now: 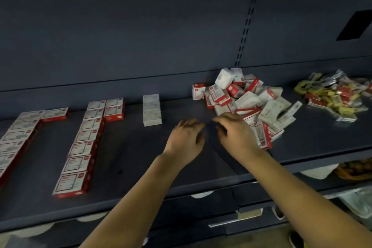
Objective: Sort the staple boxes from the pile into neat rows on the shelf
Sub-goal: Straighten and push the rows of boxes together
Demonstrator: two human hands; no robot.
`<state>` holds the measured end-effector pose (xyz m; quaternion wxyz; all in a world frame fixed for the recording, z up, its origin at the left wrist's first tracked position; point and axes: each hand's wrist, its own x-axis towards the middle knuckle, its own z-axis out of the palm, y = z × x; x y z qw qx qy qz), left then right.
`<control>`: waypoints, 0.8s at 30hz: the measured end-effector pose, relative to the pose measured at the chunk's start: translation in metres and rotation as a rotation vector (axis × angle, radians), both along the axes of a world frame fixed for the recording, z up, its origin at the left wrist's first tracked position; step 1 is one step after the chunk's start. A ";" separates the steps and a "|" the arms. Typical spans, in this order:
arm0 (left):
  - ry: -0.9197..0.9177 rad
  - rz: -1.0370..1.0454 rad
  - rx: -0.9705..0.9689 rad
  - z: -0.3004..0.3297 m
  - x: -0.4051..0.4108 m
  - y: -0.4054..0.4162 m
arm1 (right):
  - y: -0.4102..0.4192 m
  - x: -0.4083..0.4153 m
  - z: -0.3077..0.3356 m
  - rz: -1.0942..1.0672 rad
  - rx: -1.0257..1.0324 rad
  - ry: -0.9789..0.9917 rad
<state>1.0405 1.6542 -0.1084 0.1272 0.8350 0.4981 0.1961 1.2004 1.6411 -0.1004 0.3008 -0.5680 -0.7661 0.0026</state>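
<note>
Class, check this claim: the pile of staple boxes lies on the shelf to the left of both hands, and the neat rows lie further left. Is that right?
One thing is wrong. The head view shows the pile to the right of both hands, beside the right hand; the left hand is further from it. The rows do lie to the left on the shelf.

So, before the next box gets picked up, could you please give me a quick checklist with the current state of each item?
1. Left hand free: ok, fingers loosely curled, holding nothing.
2. Right hand free: ok, empty, at the pile's near edge.
3. Pile of staple boxes within reach: ok, beside the right hand.
4. Space on the shelf for another row: ok, bare surface between the red and white row and the pile.
5. Short white stack aligned: ok, though blurred.
6. Separate yellow and red heap kept apart: ok, a gap shows.
</note>
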 end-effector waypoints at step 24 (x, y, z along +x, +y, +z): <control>-0.026 -0.116 -0.063 -0.009 0.090 0.001 | 0.043 0.077 0.037 -0.012 -0.339 -0.595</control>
